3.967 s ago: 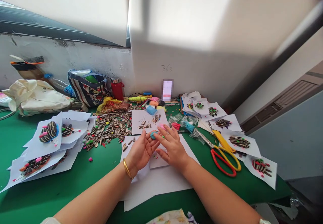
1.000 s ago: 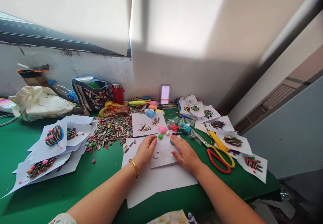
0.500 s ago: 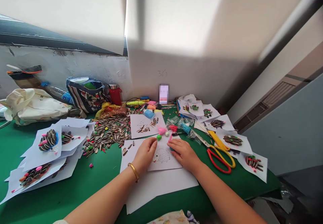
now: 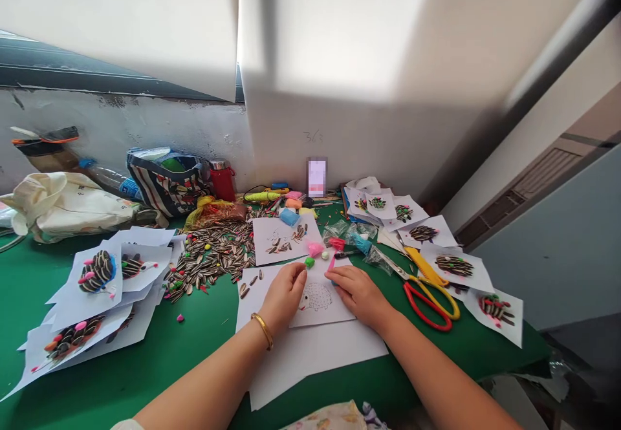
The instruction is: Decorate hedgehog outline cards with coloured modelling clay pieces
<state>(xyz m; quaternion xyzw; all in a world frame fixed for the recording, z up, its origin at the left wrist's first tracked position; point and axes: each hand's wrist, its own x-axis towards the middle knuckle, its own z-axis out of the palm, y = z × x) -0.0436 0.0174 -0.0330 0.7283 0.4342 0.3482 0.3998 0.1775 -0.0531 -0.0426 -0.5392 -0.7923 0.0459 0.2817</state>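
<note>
Two bare hands flank the hedgehog drawing [image 4: 317, 296] at lower center of the frame, your left hand [image 4: 284, 293] with fingers pinched, your right hand [image 4: 359, 294] loosely curled; whether either grips anything, you cannot tell. Scissors [image 4: 406, 277] lie right, on the green bench [image 4: 145, 346].
</note>
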